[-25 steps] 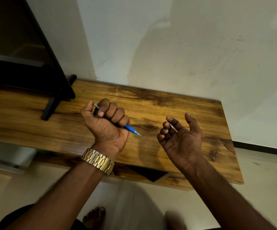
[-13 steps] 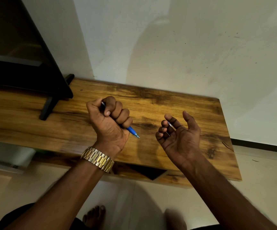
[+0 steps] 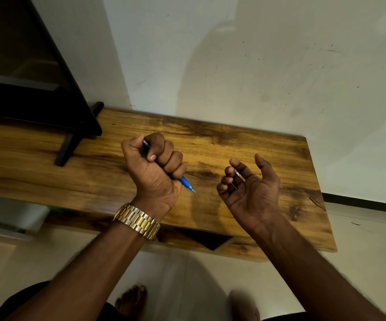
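My left hand (image 3: 155,172) is a closed fist around a blue pen (image 3: 186,183). The pen's tip sticks out to the lower right and its back end shows by the thumb. A gold watch (image 3: 137,221) is on that wrist. To the right, my right hand (image 3: 250,188) is held palm up, thumb spread, fingers half curled. A small thin pale piece (image 3: 238,175) lies cradled in those curled fingers; I cannot make out what it is. Both hands hover over a wooden table (image 3: 210,140).
A black screen (image 3: 25,77) on a dark foot (image 3: 67,147) stands on the table's left part. A pale wall rises right behind the table. The table's right end (image 3: 321,205) meets tiled floor, and my bare foot (image 3: 131,300) shows below.
Both hands have stayed nearly as they were; the left fist has shifted slightly right, closer to the right hand. The view has drifted a little.
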Action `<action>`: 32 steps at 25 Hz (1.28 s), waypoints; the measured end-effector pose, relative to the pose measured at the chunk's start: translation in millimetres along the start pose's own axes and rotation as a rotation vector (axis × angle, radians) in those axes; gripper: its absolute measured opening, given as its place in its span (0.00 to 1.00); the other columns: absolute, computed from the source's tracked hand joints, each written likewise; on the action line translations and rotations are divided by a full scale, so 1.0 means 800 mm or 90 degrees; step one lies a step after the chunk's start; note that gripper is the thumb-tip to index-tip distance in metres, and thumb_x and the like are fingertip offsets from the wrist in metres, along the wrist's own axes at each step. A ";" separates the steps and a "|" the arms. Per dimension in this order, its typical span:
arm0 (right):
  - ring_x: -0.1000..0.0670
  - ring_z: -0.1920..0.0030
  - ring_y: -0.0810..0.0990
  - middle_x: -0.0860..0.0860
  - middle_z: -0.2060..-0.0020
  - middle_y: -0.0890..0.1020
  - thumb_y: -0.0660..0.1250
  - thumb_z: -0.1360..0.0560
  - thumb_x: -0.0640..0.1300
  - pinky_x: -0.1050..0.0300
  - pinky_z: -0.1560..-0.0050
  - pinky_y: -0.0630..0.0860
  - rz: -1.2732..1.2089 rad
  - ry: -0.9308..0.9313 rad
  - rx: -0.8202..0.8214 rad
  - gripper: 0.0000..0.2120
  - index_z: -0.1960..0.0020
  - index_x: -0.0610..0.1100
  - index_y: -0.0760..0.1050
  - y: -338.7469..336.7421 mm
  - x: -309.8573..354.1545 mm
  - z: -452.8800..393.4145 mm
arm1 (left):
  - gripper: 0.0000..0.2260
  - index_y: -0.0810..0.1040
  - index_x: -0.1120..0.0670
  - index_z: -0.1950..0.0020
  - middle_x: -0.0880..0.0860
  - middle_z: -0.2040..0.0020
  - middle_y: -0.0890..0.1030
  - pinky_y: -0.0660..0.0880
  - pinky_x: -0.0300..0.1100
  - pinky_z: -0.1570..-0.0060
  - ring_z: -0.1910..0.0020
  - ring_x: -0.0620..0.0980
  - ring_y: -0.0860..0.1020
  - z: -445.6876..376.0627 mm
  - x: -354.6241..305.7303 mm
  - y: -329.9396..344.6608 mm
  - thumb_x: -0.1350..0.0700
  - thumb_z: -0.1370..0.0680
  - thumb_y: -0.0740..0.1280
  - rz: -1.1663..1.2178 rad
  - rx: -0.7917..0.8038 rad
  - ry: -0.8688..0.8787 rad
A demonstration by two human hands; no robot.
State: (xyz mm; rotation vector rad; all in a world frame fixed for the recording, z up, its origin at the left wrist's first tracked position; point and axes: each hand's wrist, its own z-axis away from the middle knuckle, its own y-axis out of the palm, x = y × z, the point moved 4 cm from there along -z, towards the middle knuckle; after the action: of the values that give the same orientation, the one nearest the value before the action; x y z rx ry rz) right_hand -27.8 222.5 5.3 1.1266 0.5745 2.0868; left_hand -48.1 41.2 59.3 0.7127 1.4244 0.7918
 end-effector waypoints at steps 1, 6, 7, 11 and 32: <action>0.50 0.66 0.76 0.46 0.63 0.81 0.67 0.20 0.61 0.55 0.65 0.75 -0.001 0.000 0.000 0.24 0.51 0.40 0.84 0.000 0.000 0.000 | 0.31 0.68 0.47 0.75 0.45 0.73 0.53 0.55 0.30 0.79 0.76 0.44 0.50 0.000 0.000 0.001 0.45 0.14 0.44 0.003 0.001 0.001; 0.49 0.67 0.76 0.46 0.62 0.81 0.67 0.20 0.61 0.55 0.66 0.75 -0.002 0.002 0.000 0.23 0.50 0.40 0.84 0.000 0.000 0.000 | 0.31 0.67 0.47 0.76 0.45 0.73 0.52 0.54 0.31 0.78 0.76 0.45 0.50 0.000 -0.002 0.001 0.46 0.14 0.44 0.000 -0.003 0.003; 0.49 0.67 0.76 0.46 0.62 0.81 0.67 0.20 0.61 0.55 0.66 0.75 -0.003 0.001 0.000 0.23 0.50 0.40 0.84 0.000 0.000 0.000 | 0.31 0.67 0.47 0.76 0.45 0.73 0.52 0.54 0.31 0.78 0.76 0.45 0.50 0.000 -0.003 0.001 0.45 0.14 0.43 0.005 -0.005 0.005; 0.50 0.67 0.76 0.47 0.63 0.81 0.67 0.20 0.62 0.55 0.65 0.75 0.002 0.003 0.000 0.24 0.50 0.40 0.84 0.000 -0.001 0.000 | 0.31 0.67 0.47 0.75 0.45 0.73 0.52 0.54 0.31 0.78 0.76 0.45 0.50 -0.001 -0.003 -0.002 0.46 0.14 0.43 -0.008 -0.015 0.006; 0.49 0.66 0.75 0.47 0.62 0.81 0.67 0.20 0.59 0.55 0.64 0.74 0.003 0.004 0.006 0.22 0.51 0.40 0.85 -0.002 0.000 -0.001 | 0.30 0.67 0.47 0.75 0.45 0.73 0.52 0.54 0.30 0.79 0.76 0.45 0.49 -0.002 0.000 0.000 0.46 0.14 0.46 0.006 -0.017 -0.013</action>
State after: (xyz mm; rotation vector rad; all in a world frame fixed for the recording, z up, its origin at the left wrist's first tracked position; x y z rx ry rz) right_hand -27.5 223.4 3.7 1.1278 0.5863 2.0950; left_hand -49.7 40.8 59.2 0.7056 1.3899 0.8075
